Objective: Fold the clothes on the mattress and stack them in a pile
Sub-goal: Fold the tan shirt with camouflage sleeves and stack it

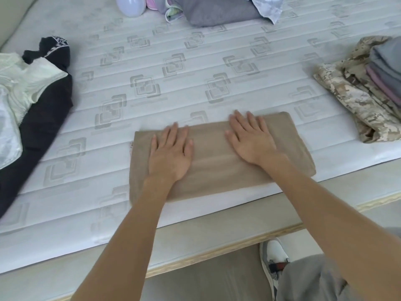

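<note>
Both hands, left (170,154) and right (251,140), press the folded tan cloth (217,164) flat, fingers straight and spread; next it likely needs lifting onto the pile (377,83).

My left hand (170,152) and right hand (252,139) lie flat, palms down, fingers straight, both forearms stretched forward

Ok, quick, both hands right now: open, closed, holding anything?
Left hand: open, palm pressed flat on the folded tan garment.
Right hand: open, also flat on the same garment, gripping nothing.
</note>
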